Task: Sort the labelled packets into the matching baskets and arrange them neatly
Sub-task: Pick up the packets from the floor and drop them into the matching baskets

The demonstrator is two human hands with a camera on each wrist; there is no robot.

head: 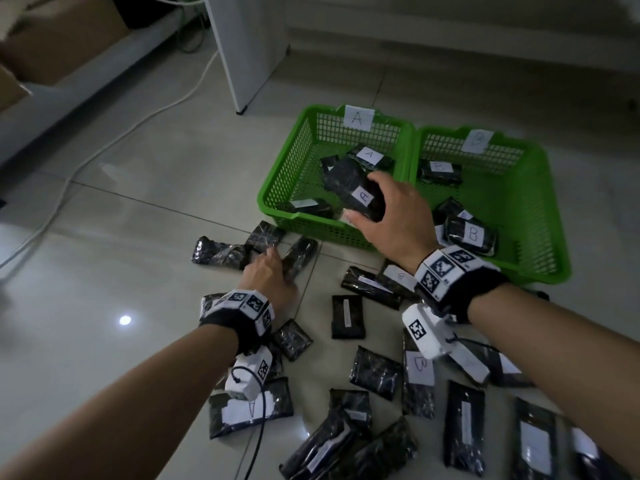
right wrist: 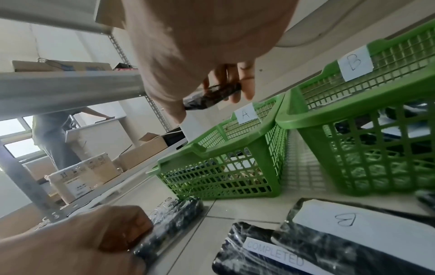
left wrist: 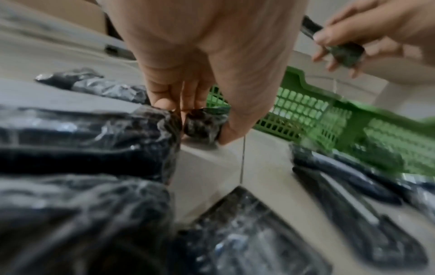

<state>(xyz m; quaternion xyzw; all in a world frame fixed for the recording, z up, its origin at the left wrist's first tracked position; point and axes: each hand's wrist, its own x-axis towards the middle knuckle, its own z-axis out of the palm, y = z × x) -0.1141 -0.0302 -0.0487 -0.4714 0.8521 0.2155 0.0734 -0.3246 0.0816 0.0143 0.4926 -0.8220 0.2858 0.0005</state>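
Two baskets: green plastic with mesh walls, side by side on the floor, sides touching.
Basket A (head: 277,188): the left one, with a white paper tag marked A on its far wall. A few dark packets lie inside, and one shows a white A label.
Basket B (head: 550,216): the right one, with a white paper tag on its far wall. The letter is blurry from the head view, but the right wrist view shows a B. It holds dark packets with white B labels.
Held packet (head: 356,188): flat, dark and shiny, wrapped in clear crinkly plastic, with a small white label marked A. It is up in the air over the near part of basket A.
Right hand (head: 391,216): fingers and thumb are wrapped round the near end of the held packet.
Left hand (head: 270,275): low on the floor to the left of basket A. Its fingertips pinch the end of a rolled dark packet (head: 298,254).
Floor packets (head: 375,372): many more dark shiny packets lie about on the floor (head: 145,188) near both arms. Some show B or A labels, one label reads COMPLETED, and some are face down.
Wrists: each one has a black band with black and white square patterns.
Floor: pale shiny tiles, with a white cable (head: 149,114) running across on the left.
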